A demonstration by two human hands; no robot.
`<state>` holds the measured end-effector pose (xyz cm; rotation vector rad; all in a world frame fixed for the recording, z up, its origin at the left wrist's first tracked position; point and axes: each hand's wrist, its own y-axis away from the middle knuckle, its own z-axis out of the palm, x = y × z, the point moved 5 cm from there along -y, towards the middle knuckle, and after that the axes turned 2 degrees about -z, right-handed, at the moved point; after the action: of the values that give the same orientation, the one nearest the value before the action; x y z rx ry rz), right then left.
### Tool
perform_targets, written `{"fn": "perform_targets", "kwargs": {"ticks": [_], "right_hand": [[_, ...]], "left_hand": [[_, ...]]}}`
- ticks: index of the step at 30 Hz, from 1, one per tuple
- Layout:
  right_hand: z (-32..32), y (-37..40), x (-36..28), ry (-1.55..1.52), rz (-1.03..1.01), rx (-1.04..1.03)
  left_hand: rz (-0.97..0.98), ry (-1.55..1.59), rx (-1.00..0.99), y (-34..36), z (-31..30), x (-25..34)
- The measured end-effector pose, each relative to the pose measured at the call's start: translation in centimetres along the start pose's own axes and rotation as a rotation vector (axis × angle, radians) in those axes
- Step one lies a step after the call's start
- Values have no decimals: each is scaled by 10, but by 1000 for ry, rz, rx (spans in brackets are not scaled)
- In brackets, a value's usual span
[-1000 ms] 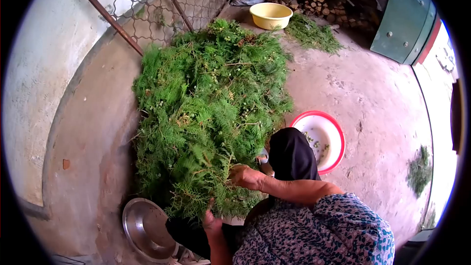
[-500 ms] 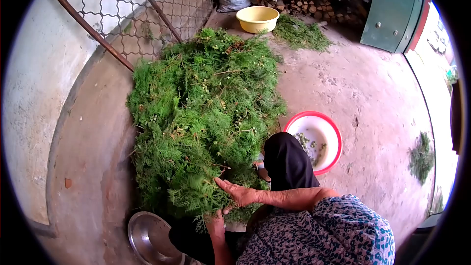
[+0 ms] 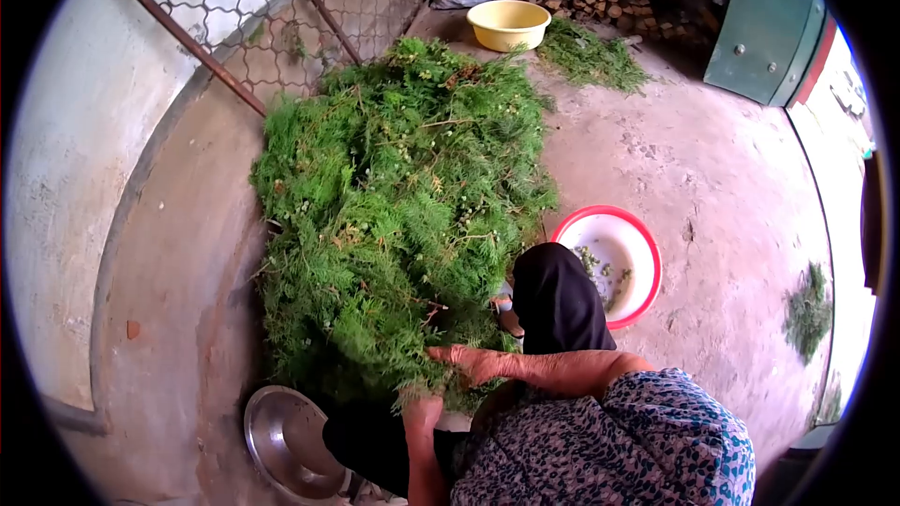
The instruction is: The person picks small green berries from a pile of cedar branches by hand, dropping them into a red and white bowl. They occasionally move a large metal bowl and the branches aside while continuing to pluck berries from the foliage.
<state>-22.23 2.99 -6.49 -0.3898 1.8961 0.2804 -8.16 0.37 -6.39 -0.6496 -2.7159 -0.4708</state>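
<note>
A large heap of green evergreen branches point(image 3: 403, 187), with feathery leaves and some small pale cones, lies on the floor in front of me. My left hand point(image 3: 422, 405) is at the heap's near edge, closed around the base of a leafy evergreen branch point(image 3: 380, 347); leaves cover its fingertips. Just above and to the right, my right hand point(image 3: 472, 364) reaches into the same branch, its fingers drawn together on the leaves. What lies right under those fingertips is hidden. Beside my right knee, a white basin with a red rim point(image 3: 656, 267) holds several small green cones point(image 3: 591, 264).
A metal bowl point(image 3: 267, 431) sits by my left leg. Farther back are a yellow basin point(image 3: 509, 36), a smaller pile of sprigs point(image 3: 595, 56), stacked firewood point(image 3: 600, 0) and a green metal door point(image 3: 764, 28). A wire-mesh frame point(image 3: 234, 0) leans at the left wall.
My right hand has moved slightly right and down. My left hand has shifted a little right, and the branch at the hands has moved. The whole view has shifted slightly.
</note>
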Motion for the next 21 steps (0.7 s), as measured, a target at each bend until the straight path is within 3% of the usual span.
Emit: {"fn": "perform_targets", "kwargs": {"ticks": [2, 4, 5, 6, 7, 8, 9, 10, 12, 14, 16, 20, 21], "right_hand": [[-7, -2, 1, -126, -63, 102], [-13, -1, -4, -106, -146, 261], [-23, 7, -20, -214, -279, 455], [-28, 4, -21, -120, -161, 408], [-28, 4, -18, -441, 79, 304], [-9, 1, 26, 281, 72, 269], [-2, -3, 37, -660, 266, 347], [-6, 8, 38, -697, 495, 430], [-7, 11, 25, -1135, 456, 390], [-9, 11, 14, -1310, 484, 353], [-7, 9, 14, -1294, 558, 466], [-4, 8, 23, -1141, 602, 387], [-3, 5, 36, -898, 536, 379]], "left_hand": [[-6, -62, -115, -4, -23, 27], [28, 289, -24, -19, -30, 29], [114, 453, 40, -19, -44, 41], [76, 443, -44, -24, -39, 36], [166, 615, 5, -22, -56, 52], [88, 518, -49, -28, -46, 44], [129, 707, 59, -27, -50, 48], [129, 730, 46, -26, -57, 53], [-20, 1091, -14, -22, -49, 52], [-53, 1101, -30, -18, -51, 54], [10, 1080, 44, -13, -61, 60], [-43, 947, 243, -6, -68, 51], [-50, 947, 245, -4, -71, 51]]}}
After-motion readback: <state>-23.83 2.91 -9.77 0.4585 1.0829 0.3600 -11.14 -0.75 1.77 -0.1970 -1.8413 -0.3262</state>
